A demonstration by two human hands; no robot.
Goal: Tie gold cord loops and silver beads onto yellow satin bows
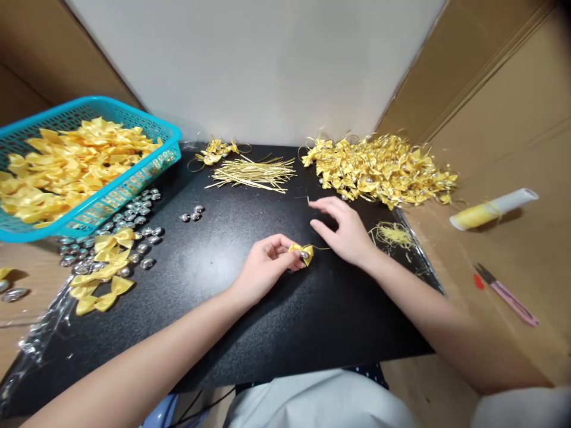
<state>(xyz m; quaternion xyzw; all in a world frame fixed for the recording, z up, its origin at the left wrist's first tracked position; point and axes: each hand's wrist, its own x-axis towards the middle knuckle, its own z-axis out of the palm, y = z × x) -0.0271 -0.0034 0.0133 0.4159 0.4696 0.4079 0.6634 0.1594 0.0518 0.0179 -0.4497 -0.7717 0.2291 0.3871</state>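
My left hand (270,264) pinches a yellow ribbon bow (308,254) with a silver bead at its middle. A thin gold cord (320,246) runs from the bow toward my right hand (345,232), and its far end is hidden there. The right thumb and forefinger stand apart over the black tabletop (241,321). By the right fingertips is a small thin end, too fine to make out. Behind the hands lies a pile of cut gold cords (254,173).
At left stands a blue basket (172,145) of yellow bows, with silver beads (134,214) and loose bows (102,276) before it. Finished-looking bows (379,169) are heaped at back right. Thread scraps (395,235), pink-handled snips (508,297) and a roll (495,208) lie right.
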